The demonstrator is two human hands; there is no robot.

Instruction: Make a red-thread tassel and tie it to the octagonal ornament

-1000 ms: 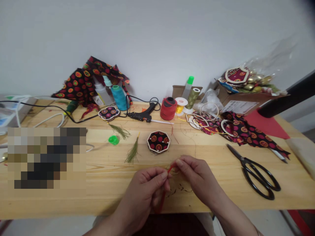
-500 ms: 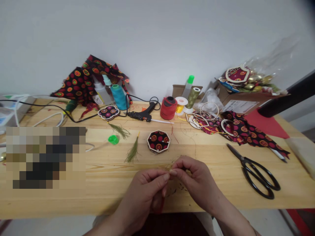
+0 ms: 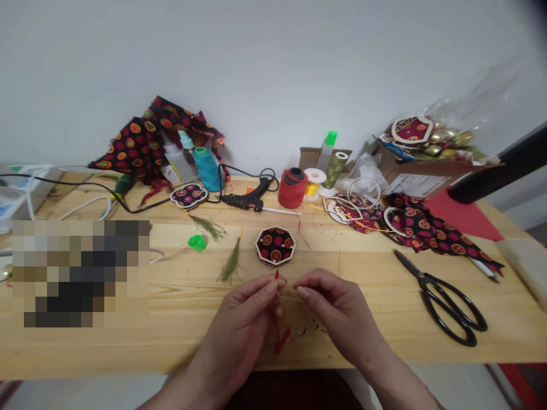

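Pinched between thumb and forefinger, a red cord is in my left hand; a short end sticks up above the thumb and the rest hangs in a loop below the palm. My right hand, a small gap to the right, is closed in a pinch with a tiny red bit of cord showing at its fingertips. Whether it joins the left piece is not visible. Just beyond both hands lies an octagonal ornament, pale-rimmed with dark patterned fabric. Left of it are a green tassel and a green cap.
Large black scissors lie at right. Behind the ornament are a glue gun, a red spool and a teal thread cone. Patterned fabric and hoops lie back right, beside a filled cardboard box. The left is blurred out.
My hands, fingertips together before, have moved slightly apart. The red cord's end now shows above my left thumb, and its loop hangs lower.
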